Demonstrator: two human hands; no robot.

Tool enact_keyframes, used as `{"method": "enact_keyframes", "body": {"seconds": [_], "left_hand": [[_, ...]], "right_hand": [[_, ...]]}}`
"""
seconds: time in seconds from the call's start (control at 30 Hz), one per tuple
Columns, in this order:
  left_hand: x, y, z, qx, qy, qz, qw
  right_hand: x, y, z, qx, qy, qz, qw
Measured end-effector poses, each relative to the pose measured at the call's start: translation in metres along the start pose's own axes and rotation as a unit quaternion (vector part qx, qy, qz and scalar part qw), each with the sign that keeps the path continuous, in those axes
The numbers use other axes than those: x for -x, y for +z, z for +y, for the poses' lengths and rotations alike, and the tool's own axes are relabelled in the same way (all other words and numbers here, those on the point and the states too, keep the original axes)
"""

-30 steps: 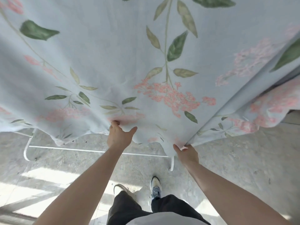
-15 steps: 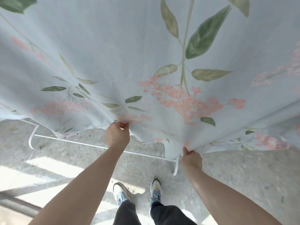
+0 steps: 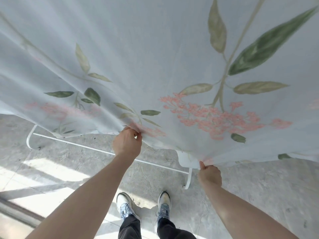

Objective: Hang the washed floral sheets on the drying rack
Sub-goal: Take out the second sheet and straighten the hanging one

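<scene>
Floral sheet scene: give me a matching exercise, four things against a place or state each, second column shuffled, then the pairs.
Things:
1. left hand
2. right hand
3. white rack bar
4. shoes

Places or states:
A. low along the concrete floor, under the floral sheet
B. pinches the sheet's corner beside the rack's foot
C. side by side at the bottom of the view
D. grips the sheet's lower edge near a pink flower print

Pairs: 1-D, 2-B, 3-A, 4-C

Bare left arm reaching toward 12 o'clock, left hand (image 3: 127, 144) curled in a pinch, bare right arm toward 11 o'clock, right hand (image 3: 209, 175) pinching likewise
</scene>
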State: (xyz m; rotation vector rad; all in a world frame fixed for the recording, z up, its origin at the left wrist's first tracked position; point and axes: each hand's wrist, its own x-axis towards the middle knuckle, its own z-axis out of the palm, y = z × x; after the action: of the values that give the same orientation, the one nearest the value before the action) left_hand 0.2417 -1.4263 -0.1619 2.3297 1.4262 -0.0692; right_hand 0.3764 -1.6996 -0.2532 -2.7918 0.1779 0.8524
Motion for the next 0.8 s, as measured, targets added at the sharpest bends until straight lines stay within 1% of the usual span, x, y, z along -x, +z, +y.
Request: {"method": "enact_keyframes", "body": {"seconds": [0.1,0.2,0.3,0.37,0.47,0.53,0.6,0.63,0.7,0.8], "left_hand": [[-0.004,0.008,-0.001,-0.019,-0.004,0.001,1.0],[-0.01,0.017,-0.001,-0.042,-0.006,-0.021,0.999],[-0.018,0.021,-0.001,-0.045,-0.009,-0.034,0.998],[-0.018,0.023,-0.004,-0.034,-0.014,-0.033,0.999],[-0.005,0.026,-0.013,0.007,-0.021,-0.042,0.999],[0.012,0.021,-0.023,0.044,-0.034,-0.055,0.997],[0.03,0.016,-0.036,0.079,-0.051,-0.072,0.993],[0.042,0.01,-0.044,0.1,-0.063,-0.075,0.99],[0.064,-0.002,-0.062,0.156,-0.086,-0.071,0.981],[0.092,-0.03,-0.096,0.217,-0.133,-0.052,0.966]], "right_hand": [[-0.005,0.008,-0.001,-0.004,0.012,-0.011,1.0],[-0.008,0.014,-0.001,-0.03,0.038,-0.015,0.999],[-0.007,0.01,-0.004,-0.057,0.069,-0.036,0.995],[-0.003,0.012,-0.004,-0.072,0.086,-0.052,0.992],[0.007,0.015,-0.002,-0.072,0.086,-0.082,0.99],[0.026,0.011,-0.008,-0.074,0.083,-0.121,0.986],[0.046,0.008,-0.015,-0.056,0.048,-0.163,0.984],[0.059,0.006,-0.018,-0.035,0.007,-0.18,0.983],[0.082,0.001,-0.027,0.002,-0.086,-0.185,0.979],[0.12,-0.008,-0.051,0.007,-0.206,-0.192,0.96]]}}
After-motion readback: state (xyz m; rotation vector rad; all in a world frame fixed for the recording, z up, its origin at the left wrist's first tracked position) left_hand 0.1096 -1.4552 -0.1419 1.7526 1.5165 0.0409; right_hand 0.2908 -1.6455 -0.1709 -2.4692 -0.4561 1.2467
